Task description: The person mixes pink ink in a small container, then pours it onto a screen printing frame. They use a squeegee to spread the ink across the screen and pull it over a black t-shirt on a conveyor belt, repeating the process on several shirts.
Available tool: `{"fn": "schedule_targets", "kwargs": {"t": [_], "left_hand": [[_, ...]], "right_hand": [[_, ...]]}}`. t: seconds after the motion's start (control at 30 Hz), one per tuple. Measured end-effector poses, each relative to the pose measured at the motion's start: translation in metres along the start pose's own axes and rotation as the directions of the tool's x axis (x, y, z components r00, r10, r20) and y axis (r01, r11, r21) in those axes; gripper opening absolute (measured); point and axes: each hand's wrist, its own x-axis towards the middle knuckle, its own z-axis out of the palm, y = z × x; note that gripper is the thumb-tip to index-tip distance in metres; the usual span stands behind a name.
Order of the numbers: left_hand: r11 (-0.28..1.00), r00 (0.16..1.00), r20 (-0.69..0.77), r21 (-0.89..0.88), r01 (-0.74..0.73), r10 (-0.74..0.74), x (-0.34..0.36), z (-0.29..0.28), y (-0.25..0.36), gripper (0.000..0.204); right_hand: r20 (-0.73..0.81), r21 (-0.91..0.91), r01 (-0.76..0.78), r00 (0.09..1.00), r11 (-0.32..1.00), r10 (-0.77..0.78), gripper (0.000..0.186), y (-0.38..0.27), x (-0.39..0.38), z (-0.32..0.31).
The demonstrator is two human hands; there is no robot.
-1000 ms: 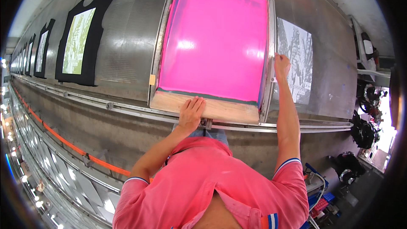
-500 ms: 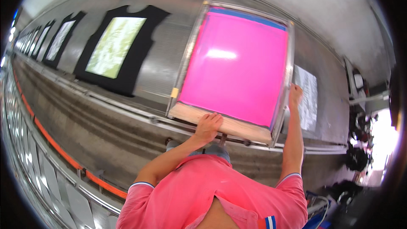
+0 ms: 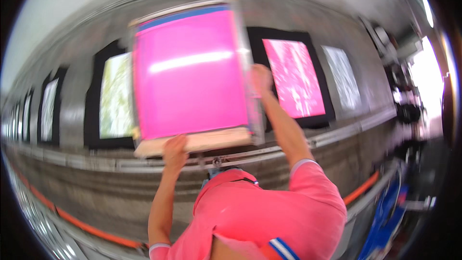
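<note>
A framed printing screen [image 3: 190, 86] coated in bright pink sits above the long metal table [image 3: 72, 110], with a wooden bar [image 3: 214, 140] along its near edge. My left hand [image 3: 175, 150] grips that bar near its left end. My right hand [image 3: 261, 78], blurred by motion, is closed on the frame's right side. Right of the screen lies a black shirt [image 3: 322, 106] with a pink-and-white printed panel [image 3: 293, 79]; left of it, partly covered, is another black shirt [image 3: 96, 115] with a pale green panel [image 3: 113, 96].
More printed black shirts [image 3: 45, 130] line the table leftward. A pale printed rectangle [image 3: 341, 77] lies farther right. A metal rail [image 3: 346, 129] follows the near edge, with an orange strip [image 3: 98, 233] below. Blue equipment [image 3: 382, 216] stands at lower right, dark machinery [image 3: 409, 113] at far right.
The screen has moved leftward along the table with both hands on it, uncovering a pink-printed black shirt on its right. The view has turned and is more blurred.
</note>
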Motion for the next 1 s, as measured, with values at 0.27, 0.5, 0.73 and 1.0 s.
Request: {"fn": "schedule_targets", "kwargs": {"t": [0.27, 0.5, 0.73, 1.0], "left_hand": [[0.994, 0.984, 0.171, 0.109, 0.031, -0.05, -0.013, -0.102, -0.138, 0.043], [0.996, 0.964, 0.256, 0.066, 0.053, -0.068, -0.023, -0.144, -0.202, 0.043], [0.999, 0.972, 0.231, -0.003, 0.039, -0.037, -0.039, -0.161, -0.24, 0.041], [0.999, 0.976, 0.215, 0.011, 0.03, -0.031, -0.048, -0.171, -0.275, 0.04]], "right_hand": [[0.352, 0.705, -0.566, 0.802, 0.426, 0.482, 0.031, -0.209, -0.004, -0.065], [0.379, 0.718, -0.582, 0.787, 0.381, 0.487, 0.029, -0.285, -0.007, -0.06], [0.367, 0.686, -0.612, 0.758, 0.395, 0.539, 0.028, -0.325, -0.01, -0.054], [0.366, 0.675, -0.6, 0.778, 0.429, 0.511, 0.03, -0.359, -0.009, -0.056]]}}
